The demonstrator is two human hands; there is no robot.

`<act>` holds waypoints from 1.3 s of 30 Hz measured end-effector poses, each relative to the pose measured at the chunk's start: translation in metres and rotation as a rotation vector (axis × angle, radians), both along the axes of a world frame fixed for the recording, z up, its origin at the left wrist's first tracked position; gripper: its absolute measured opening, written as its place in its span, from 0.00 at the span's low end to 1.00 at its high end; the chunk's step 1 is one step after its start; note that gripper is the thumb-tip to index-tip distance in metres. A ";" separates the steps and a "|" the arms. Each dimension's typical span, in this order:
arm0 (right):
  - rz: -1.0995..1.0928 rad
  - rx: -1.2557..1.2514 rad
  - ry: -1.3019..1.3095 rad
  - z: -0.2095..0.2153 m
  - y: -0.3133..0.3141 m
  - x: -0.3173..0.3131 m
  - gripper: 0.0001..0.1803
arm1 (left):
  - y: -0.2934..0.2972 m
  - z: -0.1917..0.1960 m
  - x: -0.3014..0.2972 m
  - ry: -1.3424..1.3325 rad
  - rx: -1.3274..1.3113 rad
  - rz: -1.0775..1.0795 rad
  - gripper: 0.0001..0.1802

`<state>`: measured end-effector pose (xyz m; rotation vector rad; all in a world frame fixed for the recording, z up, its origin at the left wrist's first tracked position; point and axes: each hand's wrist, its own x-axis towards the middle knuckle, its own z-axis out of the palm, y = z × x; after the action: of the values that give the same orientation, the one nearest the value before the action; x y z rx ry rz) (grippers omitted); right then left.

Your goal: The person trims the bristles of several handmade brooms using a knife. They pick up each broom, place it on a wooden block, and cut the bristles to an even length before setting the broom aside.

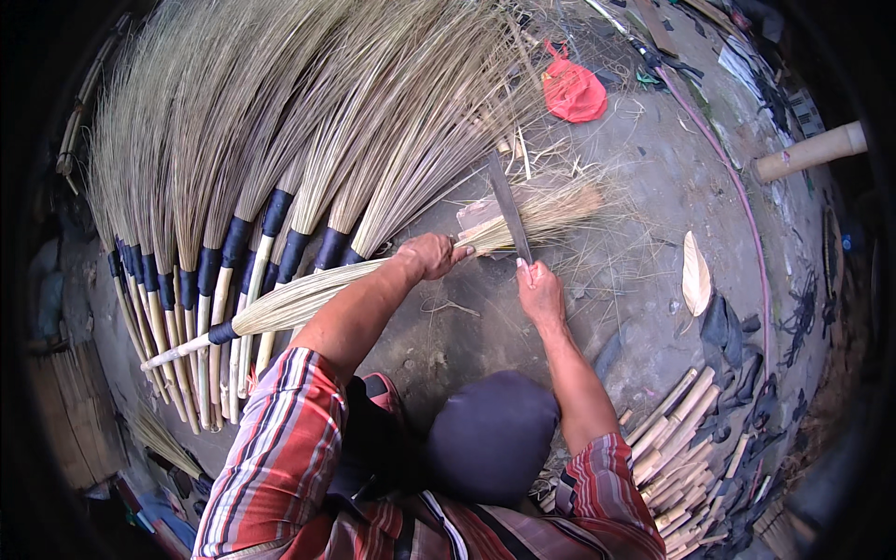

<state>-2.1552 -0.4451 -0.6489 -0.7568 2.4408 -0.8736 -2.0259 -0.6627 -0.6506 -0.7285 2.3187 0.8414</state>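
Note:
My left hand [431, 256] is closed around the bristles of a broom [313, 297], whose dark-bound neck and pale handle point to the lower left. Past that grip the bristle ends fan out to the right over a flat pinkish block [478, 213]. A long-bladed knife [507, 207] is gripped in my right hand [541, 291]; its blade lies across the bristles just right of my left hand. Whether the edge has cut into them I cannot tell. Beyond my left arm, several similar brooms [280, 210] lie side by side with their handles toward me.
A red plastic bag [573, 86] lies at the back. Several cut bamboo sticks [677, 457] are piled at the lower right, near dark rubber scraps [723, 331]. A pale dry husk [696, 273], a purple hose [723, 154] and a thick bamboo pole [810, 153] are on the right.

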 end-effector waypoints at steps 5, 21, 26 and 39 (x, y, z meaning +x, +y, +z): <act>-0.133 -0.316 0.031 0.009 0.002 0.007 0.19 | 0.007 0.010 0.001 -0.002 -0.070 0.029 0.39; -0.045 -0.091 0.010 -0.011 0.000 0.014 0.22 | 0.017 0.008 0.009 0.075 -0.182 0.024 0.35; -0.078 -0.141 0.087 0.004 0.008 0.011 0.21 | 0.018 0.013 0.007 0.115 -0.245 0.082 0.33; -0.153 -0.140 0.039 0.006 0.007 0.019 0.22 | 0.015 0.009 0.008 0.212 -0.311 0.082 0.28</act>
<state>-2.1359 -0.4385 -0.6433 -0.6474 2.5180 -1.1073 -2.0181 -0.6476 -0.6413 -0.9074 2.6619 0.6235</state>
